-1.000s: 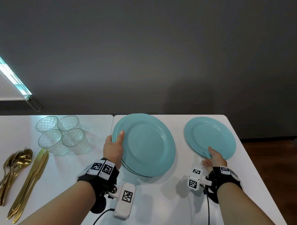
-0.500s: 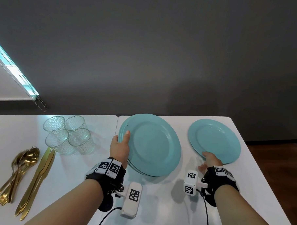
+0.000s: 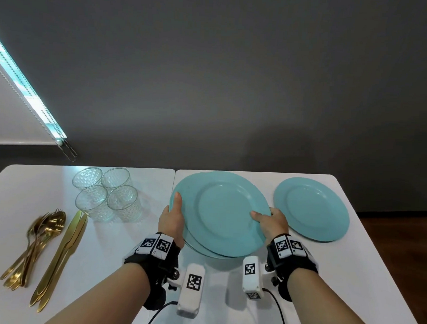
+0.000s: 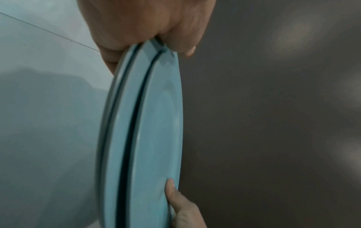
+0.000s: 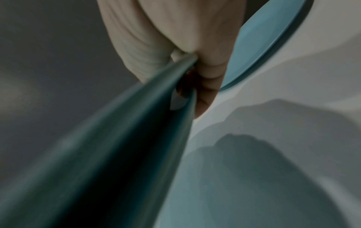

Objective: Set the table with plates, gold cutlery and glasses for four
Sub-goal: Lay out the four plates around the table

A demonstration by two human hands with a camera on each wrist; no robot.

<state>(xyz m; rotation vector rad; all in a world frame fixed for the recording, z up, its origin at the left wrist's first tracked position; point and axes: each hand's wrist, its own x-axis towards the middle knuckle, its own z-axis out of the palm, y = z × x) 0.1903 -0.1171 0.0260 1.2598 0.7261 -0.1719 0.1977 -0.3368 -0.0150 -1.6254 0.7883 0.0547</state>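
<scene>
A stack of teal plates (image 3: 199,247) hangs just above the white table (image 3: 120,255), tilted. My left hand (image 3: 172,218) grips its left rim, thumb on top. My right hand (image 3: 270,220) pinches the right rim of the top plate (image 3: 220,211), which sits a little right of the ones beneath. The left wrist view shows the stack (image 4: 125,123) edge-on, with a dark gap under the top plate (image 4: 162,123). In the right wrist view my right hand's fingers (image 5: 207,74) curl under the top plate (image 5: 117,138). One teal plate (image 3: 310,210) lies flat at the back right.
Several clear glasses (image 3: 107,194) stand clustered at the back, left of the plates. Gold spoons and forks (image 3: 36,242) and gold knives (image 3: 61,255) lie at the far left. The table's right edge (image 3: 386,267) drops to a wooden floor; a dark wall stands behind.
My right hand has let go of the lone plate at the back right and moved left onto the top plate's right rim. My left hand keeps its grip on the stack.
</scene>
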